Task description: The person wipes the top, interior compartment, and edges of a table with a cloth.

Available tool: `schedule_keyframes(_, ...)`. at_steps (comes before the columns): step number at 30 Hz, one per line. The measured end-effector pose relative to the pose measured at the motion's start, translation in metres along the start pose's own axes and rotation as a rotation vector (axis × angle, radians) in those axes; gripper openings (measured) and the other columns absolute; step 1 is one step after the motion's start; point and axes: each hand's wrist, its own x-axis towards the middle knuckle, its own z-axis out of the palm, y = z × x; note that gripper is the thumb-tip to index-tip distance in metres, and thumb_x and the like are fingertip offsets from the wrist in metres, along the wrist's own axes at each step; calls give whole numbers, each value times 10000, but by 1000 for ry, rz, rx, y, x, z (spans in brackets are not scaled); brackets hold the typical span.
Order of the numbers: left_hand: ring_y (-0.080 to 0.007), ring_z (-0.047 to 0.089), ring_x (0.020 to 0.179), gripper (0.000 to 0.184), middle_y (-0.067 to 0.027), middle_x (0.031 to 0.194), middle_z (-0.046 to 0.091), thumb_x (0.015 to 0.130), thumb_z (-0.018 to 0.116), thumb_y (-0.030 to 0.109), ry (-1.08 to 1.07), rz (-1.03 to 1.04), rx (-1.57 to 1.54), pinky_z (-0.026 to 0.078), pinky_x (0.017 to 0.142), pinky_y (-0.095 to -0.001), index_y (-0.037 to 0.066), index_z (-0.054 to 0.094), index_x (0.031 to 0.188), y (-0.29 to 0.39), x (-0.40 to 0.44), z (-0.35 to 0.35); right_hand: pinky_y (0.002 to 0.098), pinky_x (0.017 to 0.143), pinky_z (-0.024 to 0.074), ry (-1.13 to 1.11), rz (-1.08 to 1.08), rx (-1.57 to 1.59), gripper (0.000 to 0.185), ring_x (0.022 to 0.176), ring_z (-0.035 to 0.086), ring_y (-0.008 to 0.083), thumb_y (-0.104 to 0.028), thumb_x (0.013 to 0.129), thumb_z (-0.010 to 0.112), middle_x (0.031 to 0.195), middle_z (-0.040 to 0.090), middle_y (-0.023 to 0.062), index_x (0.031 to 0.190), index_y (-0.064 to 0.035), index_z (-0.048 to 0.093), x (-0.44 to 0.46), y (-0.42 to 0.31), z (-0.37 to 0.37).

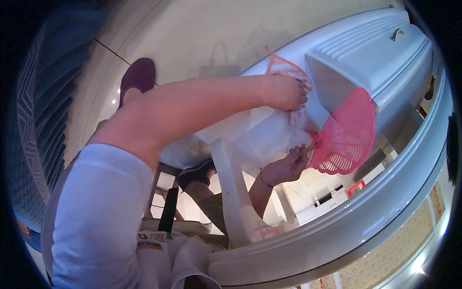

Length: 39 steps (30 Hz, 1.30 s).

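While the left hand (286,91) is curling its fingers tightly around the gathered edge of a translucent plastic bag (276,135) with red trim, the right hand (284,168), lower down and wearing a thin bracelet (263,182), is clamping its fingers around the tan handle of a pink perforated fan (347,132). The fan's scalloped blade is standing out on the far side of that hand, just beside the bag. Both things are lying within the outline of glossy white furniture, whose broad curved rim (337,236) is sweeping across the lower right and catching bright reflections. Farther up, a ribbed white panel (365,41) is carrying a curved metal pull (397,34). Beyond the rim, a beige lattice-patterned surface (399,241) is showing. Pale, shiny floor tiles (183,43) are stretching across the top, with a dark purple shoe (139,77) resting on them, and blue ridged upholstery (29,168) with a zigzag band is filling the left side.
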Motion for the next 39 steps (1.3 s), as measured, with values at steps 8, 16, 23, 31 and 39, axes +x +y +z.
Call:
schedule_keyframes(8,-263,578,1017,161,-80,986,616,760,582,154,-86,-15,20,467,897,-384,88,678,872,-8,10,-6,290,813,465,-69,56,-32,272,979,568,186,-2,889,502,1160,601,158,1132,86,588,3,-2,-7)
schedule_keyframes(16,-299,518,1096,173,-136,1000,591,761,551,165,57,12,-100,381,994,-394,43,643,844,44,-81,-40,294,749,489,-1,-21,13,197,846,597,185,-77,887,548,990,645,123,998,70,620,0,8,-2)
schedule_keyframes(23,-251,559,1028,156,-82,993,613,728,583,169,30,17,-33,425,941,-379,76,673,816,28,-27,7,273,733,476,-14,-22,21,157,821,578,171,-62,886,547,966,637,113,962,59,612,-2,1,0)
schedule_keyframes(31,-237,554,1033,159,-54,963,615,726,606,208,-94,-73,17,435,931,-355,148,689,847,21,26,9,296,738,478,-55,-31,-11,162,828,572,177,-70,884,548,985,635,117,963,60,606,-5,2,-5)
schedule_keyframes(39,-282,517,1099,190,-129,1015,573,759,560,181,-83,-52,-166,380,988,-391,37,642,853,80,-86,-29,296,791,471,-26,33,59,171,873,575,178,-42,879,534,1022,630,119,982,78,600,-7,4,-5)
